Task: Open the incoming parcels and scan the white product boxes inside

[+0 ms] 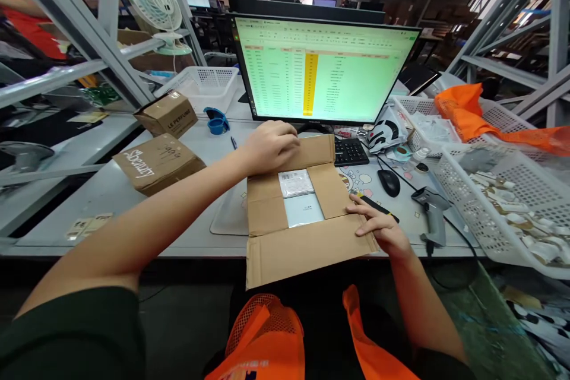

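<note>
An open cardboard box [267, 214] lies on the grey table [89, 196] in front of me, its flaps spread out. Inside lie a white packet with a label [295, 182] and a pale flat packet [303, 209]. My left hand [271, 145] rests curled on the box's far flap, fingers bent over its edge. My right hand [378, 225] lies flat with fingers stretched out, pressing the box's right side by the near flap. A black marker [378, 206] lies just past its fingers.
A monitor [320, 71] with a spreadsheet stands behind the box, with a keyboard [351, 151] and a mouse [389, 181] near it. A barcode scanner [431, 208] lies at right beside white baskets [499, 190]. Two closed cartons [158, 160] sit at left. People work in the background.
</note>
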`<state>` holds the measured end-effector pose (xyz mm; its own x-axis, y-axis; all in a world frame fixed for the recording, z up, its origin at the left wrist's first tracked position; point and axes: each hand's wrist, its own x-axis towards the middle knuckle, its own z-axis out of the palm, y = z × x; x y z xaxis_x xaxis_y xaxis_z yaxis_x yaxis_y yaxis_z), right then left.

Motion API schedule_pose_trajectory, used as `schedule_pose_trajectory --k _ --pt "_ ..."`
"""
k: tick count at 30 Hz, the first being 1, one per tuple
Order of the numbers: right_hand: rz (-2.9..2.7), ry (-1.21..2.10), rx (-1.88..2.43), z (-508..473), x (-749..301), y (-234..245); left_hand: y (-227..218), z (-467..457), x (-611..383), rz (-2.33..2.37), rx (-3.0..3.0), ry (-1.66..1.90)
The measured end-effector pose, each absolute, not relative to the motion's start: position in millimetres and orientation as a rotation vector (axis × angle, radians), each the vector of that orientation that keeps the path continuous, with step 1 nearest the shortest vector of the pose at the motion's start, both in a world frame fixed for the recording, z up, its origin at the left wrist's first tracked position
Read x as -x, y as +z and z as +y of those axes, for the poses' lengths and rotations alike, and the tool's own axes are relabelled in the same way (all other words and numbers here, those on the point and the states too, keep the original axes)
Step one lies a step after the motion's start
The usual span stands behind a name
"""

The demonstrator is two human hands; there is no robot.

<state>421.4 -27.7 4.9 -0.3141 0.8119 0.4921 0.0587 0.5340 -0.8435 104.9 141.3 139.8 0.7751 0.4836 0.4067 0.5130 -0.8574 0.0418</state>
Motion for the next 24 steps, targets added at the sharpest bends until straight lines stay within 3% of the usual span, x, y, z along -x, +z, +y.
schedule_pose_trajectory --k 4,8,13,18,21,24 --pt "-1.939 0.958 0.858 -9.1 -437.5 71.3 125.2 74.3 -78.0 -0.163 3.005 -0.587" --pt "-2.326 0.758 1.006 24.0 -401.1 125.6 99.5 36.8 -65.4 -0.296 3.092 -0.675" --pt "-2.744 0.502 0.832 43.3 -347.0 120.8 71.8 27.6 -49.5 -0.649 2.406 -1.640" --pt "-2.280 0.381 0.811 22.6 -398.9 101.7 54.8 12.5 2.2 -0.867 2.334 -1.865" --pt "-1.902 0.367 0.949 13.2 -439.0 68.3 70.1 16.6 30.1 -1.371 2.634 -1.625" --pt "-1.681 0.509 1.079 9.2 -452.2 15.8 100.6 33.8 26.8 -1.790 2.818 -0.725"
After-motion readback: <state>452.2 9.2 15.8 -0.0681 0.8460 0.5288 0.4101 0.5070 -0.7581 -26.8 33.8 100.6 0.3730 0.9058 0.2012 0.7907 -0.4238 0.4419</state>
